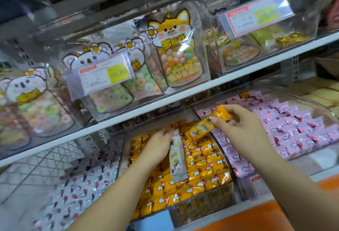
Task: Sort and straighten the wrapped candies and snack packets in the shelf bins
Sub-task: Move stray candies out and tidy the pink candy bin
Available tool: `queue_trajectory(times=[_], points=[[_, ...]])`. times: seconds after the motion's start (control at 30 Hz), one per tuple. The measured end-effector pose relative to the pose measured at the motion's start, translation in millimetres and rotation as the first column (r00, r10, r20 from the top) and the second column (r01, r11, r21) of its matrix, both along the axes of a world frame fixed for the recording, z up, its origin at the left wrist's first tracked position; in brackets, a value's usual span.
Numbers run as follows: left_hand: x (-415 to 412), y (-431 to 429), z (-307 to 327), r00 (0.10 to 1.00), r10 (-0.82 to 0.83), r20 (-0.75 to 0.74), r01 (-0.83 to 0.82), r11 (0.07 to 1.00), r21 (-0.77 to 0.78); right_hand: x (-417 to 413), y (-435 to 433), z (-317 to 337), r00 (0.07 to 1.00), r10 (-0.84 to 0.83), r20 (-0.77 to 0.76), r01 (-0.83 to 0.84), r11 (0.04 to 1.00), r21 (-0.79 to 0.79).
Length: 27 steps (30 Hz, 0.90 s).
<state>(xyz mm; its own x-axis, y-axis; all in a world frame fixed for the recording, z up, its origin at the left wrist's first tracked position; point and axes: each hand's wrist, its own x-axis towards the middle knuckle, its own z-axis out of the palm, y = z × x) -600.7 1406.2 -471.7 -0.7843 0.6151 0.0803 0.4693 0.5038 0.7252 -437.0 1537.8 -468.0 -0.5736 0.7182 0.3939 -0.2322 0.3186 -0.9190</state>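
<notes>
glossy orange packet (200, 127), translucent pale packet (177, 161), both pinched

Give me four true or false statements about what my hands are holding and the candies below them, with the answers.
1. The right hand holds an orange packet. True.
2. The left hand is empty. False: it grips a pale packet.
3. The candies right under the hands are pink. False: they are yellow candies; the pink candies lie further right.
4. A price tag with a yellow patch sits up and left of the hands. True.
</notes>
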Motion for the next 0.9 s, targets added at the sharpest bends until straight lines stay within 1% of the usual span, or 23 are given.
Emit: queue_trajectory(times=[0.03,0.07,0.13,0.17,0.23,0.3,0.47,0.57,0.63,0.7,0.77,0.8,0.83,0.9], points=[[2,-1,2,0.996,-0.042,-0.081,0.035,0.996,-0.088,1,-3,0,1.000,0.020,-0.010,-0.020,1.000,-0.004],[5,-3,5,0.984,-0.074,-0.164,0.052,0.989,-0.136,2,-6,0,0.999,0.039,-0.012,-0.039,0.999,-0.006],[12,-4,12,0.939,-0.121,-0.321,0.079,0.987,-0.140,2,-12,0,0.998,0.064,0.001,-0.064,0.998,0.007],[17,-4,17,0.916,-0.162,-0.366,0.123,0.984,-0.127,2,-14,0,0.998,0.065,0.016,-0.066,0.998,0.022],[29,-3,27,0.862,-0.302,-0.407,0.272,0.953,-0.130,1,-16,0,0.996,0.072,0.052,-0.076,0.995,0.063],[40,0,35,0.808,-0.410,-0.423,0.377,0.912,-0.164,1,-17,0,0.994,0.087,0.071,-0.094,0.990,0.109],[45,0,41,0.789,-0.458,-0.410,0.455,0.883,-0.110,4,-14,2,0.990,0.113,0.081,-0.122,0.987,0.108],[46,3,36,0.781,-0.396,-0.482,0.412,0.908,-0.079,4,-10,2,0.986,0.129,0.106,-0.140,0.984,0.107],[38,7,31,0.827,-0.266,-0.496,0.293,0.956,-0.023,5,-5,0,0.982,0.084,0.170,-0.106,0.986,0.129],[22,13,26,0.886,-0.104,-0.452,0.143,0.988,0.053,5,1,-4,0.952,0.017,0.305,-0.081,0.976,0.200],[4,25,23,0.920,0.037,-0.391,0.001,0.995,0.098,3,2,-8,0.897,0.014,0.441,-0.133,0.962,0.239],[-4,32,21,0.925,0.089,-0.369,-0.060,0.994,0.087,2,1,-10,0.873,0.018,0.487,-0.161,0.954,0.253],[-11,39,21,0.928,0.120,-0.353,-0.103,0.992,0.067,1,1,-11,0.857,0.010,0.515,-0.173,0.947,0.270],[-20,51,19,0.933,0.124,-0.337,-0.116,0.992,0.044,-1,2,-12,0.848,-0.012,0.529,-0.170,0.941,0.294]])
